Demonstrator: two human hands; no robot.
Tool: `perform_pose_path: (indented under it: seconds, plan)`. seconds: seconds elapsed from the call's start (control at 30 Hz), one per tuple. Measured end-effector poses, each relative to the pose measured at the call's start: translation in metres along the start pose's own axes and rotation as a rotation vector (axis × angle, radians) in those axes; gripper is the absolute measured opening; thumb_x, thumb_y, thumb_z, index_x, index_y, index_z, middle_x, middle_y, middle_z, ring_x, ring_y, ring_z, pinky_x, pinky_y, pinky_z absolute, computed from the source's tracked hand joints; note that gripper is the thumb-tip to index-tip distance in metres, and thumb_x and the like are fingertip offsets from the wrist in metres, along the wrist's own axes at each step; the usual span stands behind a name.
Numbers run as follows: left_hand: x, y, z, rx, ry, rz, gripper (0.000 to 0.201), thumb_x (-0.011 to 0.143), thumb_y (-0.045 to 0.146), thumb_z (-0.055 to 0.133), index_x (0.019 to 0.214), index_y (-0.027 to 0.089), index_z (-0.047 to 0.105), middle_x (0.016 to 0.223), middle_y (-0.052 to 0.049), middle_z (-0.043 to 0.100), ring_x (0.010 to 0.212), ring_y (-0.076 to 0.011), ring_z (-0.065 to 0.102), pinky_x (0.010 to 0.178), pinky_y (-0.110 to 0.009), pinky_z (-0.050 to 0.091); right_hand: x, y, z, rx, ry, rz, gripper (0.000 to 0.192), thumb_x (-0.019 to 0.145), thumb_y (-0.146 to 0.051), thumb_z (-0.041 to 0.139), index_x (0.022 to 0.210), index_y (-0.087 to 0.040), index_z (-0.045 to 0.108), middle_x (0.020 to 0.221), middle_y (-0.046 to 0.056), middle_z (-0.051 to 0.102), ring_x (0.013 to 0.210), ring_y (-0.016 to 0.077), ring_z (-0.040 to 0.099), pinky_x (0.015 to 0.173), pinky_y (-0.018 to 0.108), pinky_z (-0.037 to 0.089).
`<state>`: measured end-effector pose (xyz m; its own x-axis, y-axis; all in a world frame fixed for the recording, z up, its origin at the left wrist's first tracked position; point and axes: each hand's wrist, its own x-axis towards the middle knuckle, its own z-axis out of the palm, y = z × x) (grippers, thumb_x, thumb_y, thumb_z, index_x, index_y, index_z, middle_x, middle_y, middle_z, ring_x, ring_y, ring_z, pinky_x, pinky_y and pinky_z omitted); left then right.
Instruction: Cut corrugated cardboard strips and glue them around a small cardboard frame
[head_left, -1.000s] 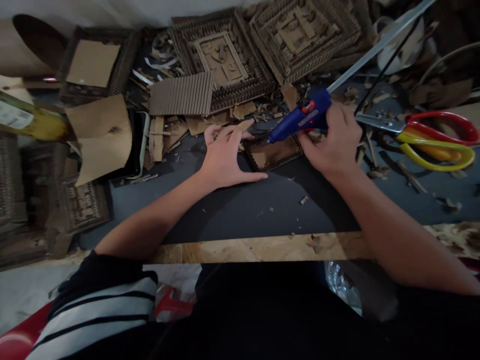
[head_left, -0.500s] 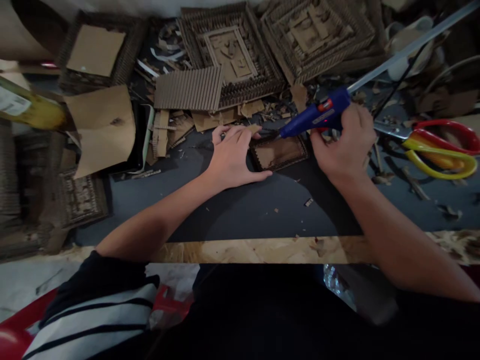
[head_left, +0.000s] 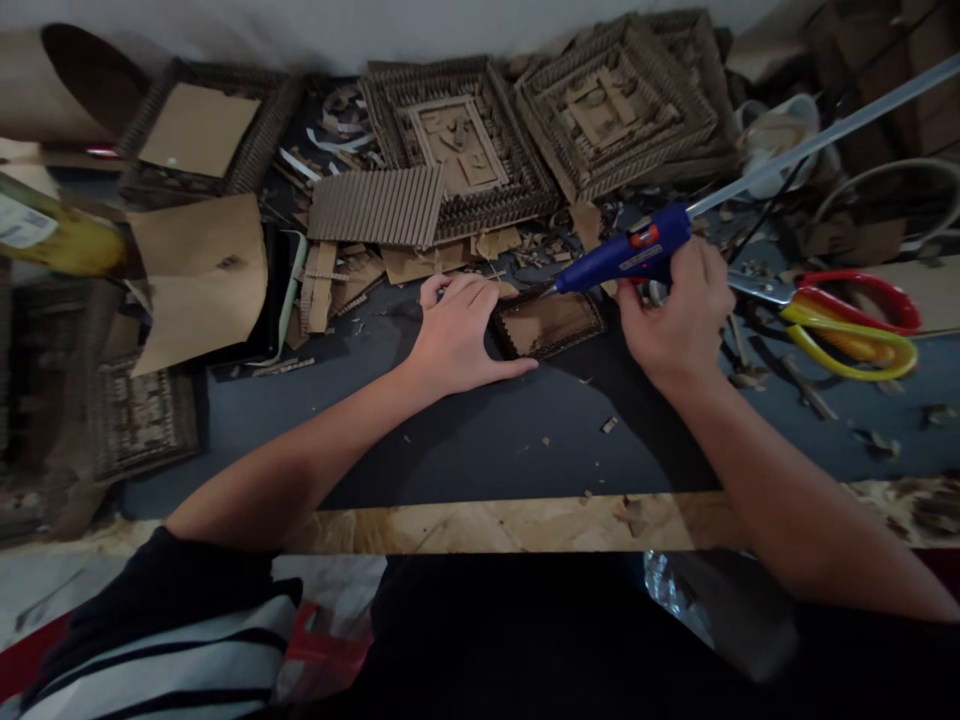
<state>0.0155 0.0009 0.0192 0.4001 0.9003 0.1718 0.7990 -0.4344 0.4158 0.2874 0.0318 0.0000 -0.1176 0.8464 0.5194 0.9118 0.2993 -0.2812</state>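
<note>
- Dim, soft light overall.
- Broad, soft shadow on the table (head_left: 480,460) beside the right forearm (head_left: 780,490).
- Tiny reddish glow on the glue gun (head_left: 615,252).
- Below the front edge, plastic (head_left: 673,592) glints; clothing (head_left: 510,650) sinks to black.
- Scraps (head_left: 876,443) toward the right edge blurred.

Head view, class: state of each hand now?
Left hand: open, at the left end of the small cardboard frame; contact unclear.
Right hand: closed, holding the blue glue gun.

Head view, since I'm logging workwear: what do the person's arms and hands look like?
The ungloved left hand and right hand have bare wrists and forearms. The black fabric left sleeve has broad pale-grey bands; the black right sleeve shows none.
</note>
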Motion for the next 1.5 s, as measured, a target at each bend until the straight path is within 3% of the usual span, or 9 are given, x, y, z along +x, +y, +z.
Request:
perform_pose_path:
  seconds: [0.8,1.03,1.33,1.5]
  plan:
    - [0.002,0.000,-0.002,-0.011,-0.038,-0.024,0.077,0.071,0.065,0.085,0.128,0.018,0.061,0.129,-0.017,0.067,0.135,-0.0411,0.053,0.118,-0.054,0.030,-0.003,0.007,0.009,-0.021,0.022,0.066,0.044,0.085,-0.027,0.055,0.128,-0.022,0.053,0.126,0.016,0.066,0.122,0.0368,0.060,0.105,0.059,0.046]
    - [0.002,-0.002,0.001,-0.031,-0.001,-0.011,0.076,0.069,0.062,0.088,0.126,0.021,0.060,0.127,-0.016,0.069,0.132,-0.0417,0.055,0.115,-0.056,0.032,-0.003,0.011,0.011,-0.051,0.046,0.084,0.044,0.080,-0.026,0.056,0.124,-0.023,0.054,0.123,0.016,0.067,0.119,0.0377,0.061,0.103,0.060,0.045]
    - [0.002,-0.002,0.000,-0.043,-0.005,-0.026,0.074,0.069,0.062,0.088,0.126,0.024,0.061,0.128,-0.013,0.069,0.132,-0.0402,0.056,0.116,-0.056,0.031,-0.001,0.008,-0.001,-0.098,0.049,0.090,0.043,0.082,-0.026,0.054,0.126,-0.026,0.054,0.124,0.016,0.067,0.115,0.0382,0.060,0.102,0.062,0.044]
    - [0.003,-0.004,0.000,-0.058,-0.017,-0.040,0.080,0.066,0.063,0.090,0.128,0.023,0.061,0.128,-0.014,0.069,0.133,-0.0412,0.055,0.116,-0.056,0.031,-0.001,0.005,-0.010,-0.090,0.020,0.071,0.043,0.088,-0.032,0.051,0.128,-0.020,0.053,0.127,0.023,0.065,0.116,0.0419,0.057,0.103,0.066,0.037]
